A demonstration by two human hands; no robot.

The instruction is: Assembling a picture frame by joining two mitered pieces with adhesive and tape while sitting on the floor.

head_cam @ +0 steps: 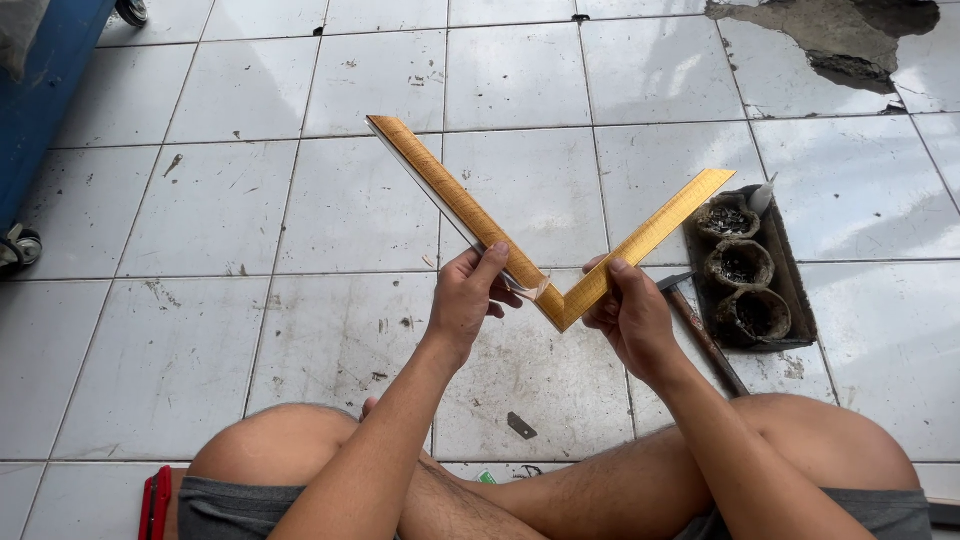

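L hand & R hand both closed on gold frame moulding V-corner; keep mitre flush, steady. Hammer near right.

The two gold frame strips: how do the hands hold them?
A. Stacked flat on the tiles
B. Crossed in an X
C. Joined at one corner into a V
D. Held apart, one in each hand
C: the left hand and right hand press the gold frame strips together where their ends meet, making a V above the tiled floor.
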